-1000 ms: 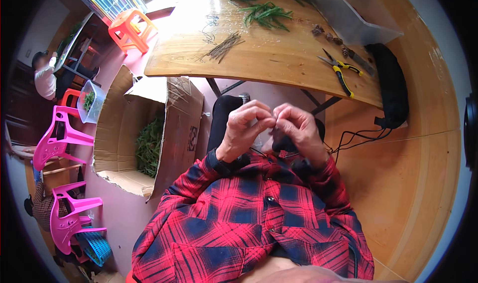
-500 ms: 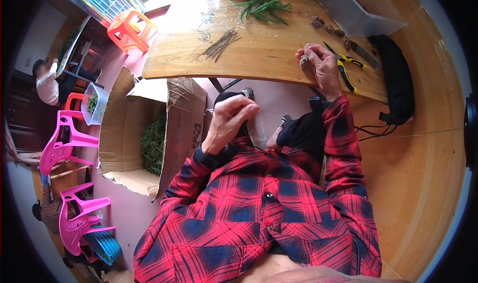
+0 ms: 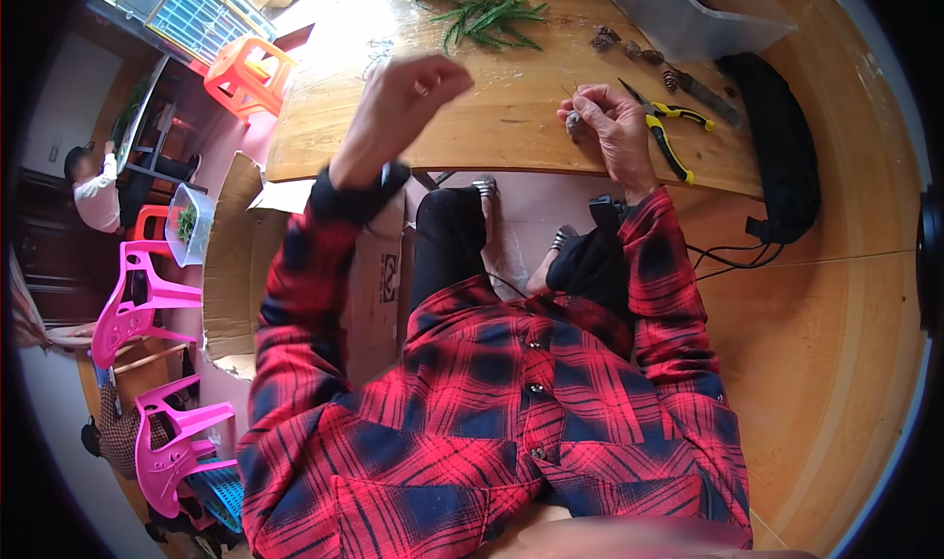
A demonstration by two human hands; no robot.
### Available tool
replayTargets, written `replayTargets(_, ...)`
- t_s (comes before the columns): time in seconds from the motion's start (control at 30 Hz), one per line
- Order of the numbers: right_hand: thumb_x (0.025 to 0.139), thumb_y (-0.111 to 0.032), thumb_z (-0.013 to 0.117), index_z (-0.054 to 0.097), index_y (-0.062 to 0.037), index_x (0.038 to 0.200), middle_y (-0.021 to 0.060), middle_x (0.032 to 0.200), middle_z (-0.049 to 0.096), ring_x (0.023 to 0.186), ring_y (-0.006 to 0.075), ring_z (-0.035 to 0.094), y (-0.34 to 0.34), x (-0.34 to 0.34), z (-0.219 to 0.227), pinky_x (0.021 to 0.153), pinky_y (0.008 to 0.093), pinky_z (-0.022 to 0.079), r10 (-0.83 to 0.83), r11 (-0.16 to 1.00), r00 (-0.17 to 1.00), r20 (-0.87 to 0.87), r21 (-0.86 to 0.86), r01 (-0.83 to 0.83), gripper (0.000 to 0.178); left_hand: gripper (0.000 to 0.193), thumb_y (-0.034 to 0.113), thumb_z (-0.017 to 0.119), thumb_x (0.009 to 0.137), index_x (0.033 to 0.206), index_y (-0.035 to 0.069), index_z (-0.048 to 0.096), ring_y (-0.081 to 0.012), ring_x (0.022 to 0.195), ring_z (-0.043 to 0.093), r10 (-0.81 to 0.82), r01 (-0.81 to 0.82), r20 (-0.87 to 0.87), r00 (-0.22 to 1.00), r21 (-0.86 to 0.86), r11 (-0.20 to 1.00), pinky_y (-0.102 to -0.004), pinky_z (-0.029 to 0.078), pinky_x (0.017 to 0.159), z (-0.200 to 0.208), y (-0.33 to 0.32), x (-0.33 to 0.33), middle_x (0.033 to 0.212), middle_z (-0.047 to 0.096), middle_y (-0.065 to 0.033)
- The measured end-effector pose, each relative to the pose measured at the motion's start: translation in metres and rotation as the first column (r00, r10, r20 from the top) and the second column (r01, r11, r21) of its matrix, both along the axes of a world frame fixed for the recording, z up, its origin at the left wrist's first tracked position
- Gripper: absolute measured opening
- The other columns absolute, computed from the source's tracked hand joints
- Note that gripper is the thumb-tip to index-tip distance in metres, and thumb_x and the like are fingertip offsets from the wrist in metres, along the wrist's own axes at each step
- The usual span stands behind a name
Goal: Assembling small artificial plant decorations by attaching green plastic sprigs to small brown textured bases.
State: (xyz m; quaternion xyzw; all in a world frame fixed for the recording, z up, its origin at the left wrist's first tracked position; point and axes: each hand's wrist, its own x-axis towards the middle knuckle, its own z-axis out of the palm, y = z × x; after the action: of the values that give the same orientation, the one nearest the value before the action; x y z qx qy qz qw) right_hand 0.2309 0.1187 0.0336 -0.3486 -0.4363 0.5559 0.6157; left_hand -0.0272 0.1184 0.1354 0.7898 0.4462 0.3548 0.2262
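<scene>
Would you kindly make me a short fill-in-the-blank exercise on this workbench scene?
1. The small pine cone is held in the person's ____ hand.
2. The pliers on the wooden table have black and ____ handles.
3. The long soft pouch at the table's right end is ____.
4. The pink chairs in view at the left number ____.

Missing words: right; yellow; black; two.

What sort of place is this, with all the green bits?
Maybe a small craft workroom: pliers, little brown pine cones and green sprigs lie on a wooden table.
</scene>
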Motion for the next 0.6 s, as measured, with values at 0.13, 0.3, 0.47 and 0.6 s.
replayTargets(0.13, 0.091, -0.005, 0.061, 0.061, -0.0001, 0.092, 0.0076, 0.084, 0.066, 0.076, 0.0123, 0.064, 0.000, 0.000, -0.003, 0.070, 0.0242, 0.054, 0.026, 1.000, 0.999, 0.043, 0.008, -0.027, 0.006, 0.011, 0.014, 0.066, 0.078, 0.084, 0.004, 0.069, -0.0320, 0.079, 0.063, 0.038, 0.089, -0.297, 0.954, 0.404, 0.910, -0.0386, 0.049, 0.068, -0.027, 0.112, -0.010, 0.075, 0.064, -0.0142)
replayTargets(0.3, 0.091, -0.007, 0.061, 0.061, -0.0007, 0.092, 0.0065, 0.083, 0.066, 0.076, 0.0118, 0.064, -0.001, -0.001, 0.000, 0.071, 0.0239, 0.053, 0.017, 1.000, 0.993, 0.115, -0.003, -0.017, 0.006, 0.014, 0.013, 0.069, 0.074, 0.087, 0.006, 0.068, -0.0288, 0.077, 0.061, 0.044, 0.297, -0.565, 0.824, 0.497, 0.815, -0.0389, 0.050, 0.069, -0.072, 0.198, -0.010, 0.082, 0.065, -0.0119)
replayTargets(0.47, 0.091, -0.007, 0.061, 0.061, -0.0006, 0.092, 0.0062, 0.082, 0.066, 0.075, 0.0117, 0.064, -0.001, 0.000, -0.004, 0.069, 0.0232, 0.052, 0.063, 0.998, 0.992, 0.106, 0.023, -0.066, 0.007, 0.013, 0.016, 0.072, 0.076, 0.085, 0.008, 0.068, -0.0237, 0.069, 0.059, -0.015, 0.265, -0.428, 0.903, 0.531, 0.805, -0.0347, 0.049, 0.066, -0.050, 0.240, -0.019, 0.087, 0.066, -0.0103)
replayTargets(0.6, 0.091, -0.008, 0.061, 0.061, -0.0001, 0.093, 0.0063, 0.082, 0.066, 0.075, 0.0120, 0.064, -0.001, -0.001, 0.001, 0.069, 0.0237, 0.052, 0.042, 0.999, 0.991, 0.127, 0.006, -0.044, 0.008, 0.017, 0.022, 0.068, 0.085, 0.093, 0.006, 0.066, -0.0197, 0.077, 0.063, 0.095, -0.091, -0.225, 0.970, 0.028, 0.995, -0.0299, 0.051, 0.070, -0.035, 0.257, -0.034, 0.095, 0.067, -0.0109)
